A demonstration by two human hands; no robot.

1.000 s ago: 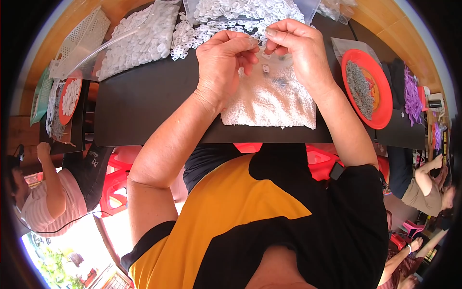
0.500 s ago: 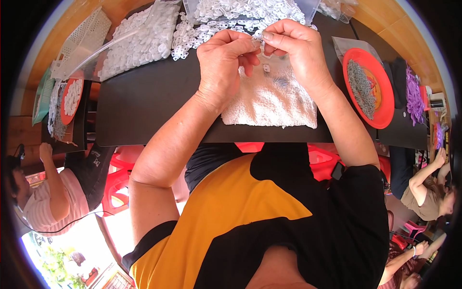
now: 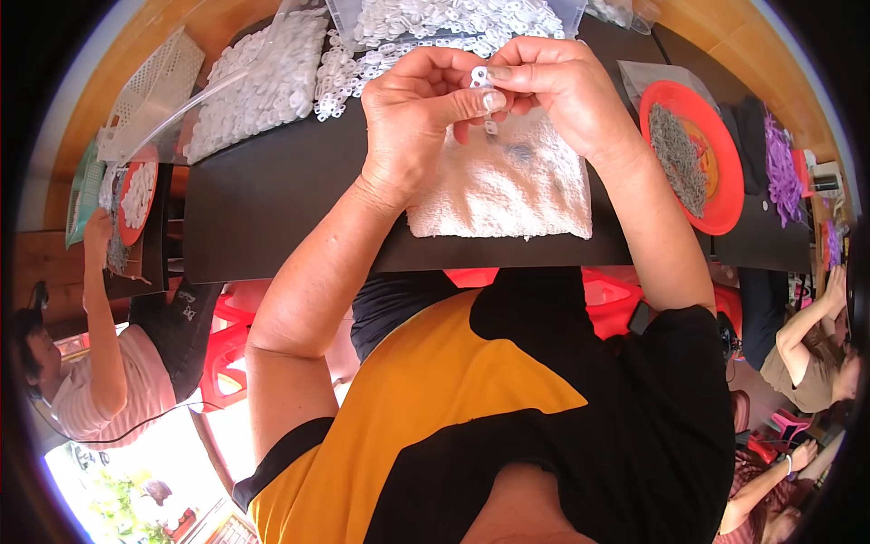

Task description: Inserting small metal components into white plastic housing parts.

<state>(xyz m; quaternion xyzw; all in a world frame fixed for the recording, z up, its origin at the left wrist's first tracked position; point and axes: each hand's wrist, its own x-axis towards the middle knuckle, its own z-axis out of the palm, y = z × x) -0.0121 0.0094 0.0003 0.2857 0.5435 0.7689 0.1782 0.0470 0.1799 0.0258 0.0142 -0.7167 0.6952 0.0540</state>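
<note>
Above a pale towel (image 3: 507, 204), both my hands meet at one small white plastic piece with a round hole (image 3: 479, 76). My left hand (image 3: 403, 118) pinches it between thumb and fingers. The thumb and fingertips of my right hand (image 3: 557, 95) close in on the same piece from the other side. Whether anything smaller sits between the fingertips is hidden. Another small white piece (image 3: 490, 128) shows just below the fingers, over the towel. Loose white pieces (image 3: 381, 60) lie spread just beyond my hands.
A bag of white pieces (image 3: 258, 86) lies at the far left, a clear bin (image 3: 340, 23) of them at the back. On the right stands a red plate (image 3: 725, 213) of small grey parts, with purple strips (image 3: 781, 172) beyond. At left, a co-worker's hand (image 3: 97, 231) reaches toward an orange-red dish.
The white piece now stands up between my fingertips, its hole facing up. My left thumb has shifted lower across it. The co-worker at left has reached out toward the dish.
</note>
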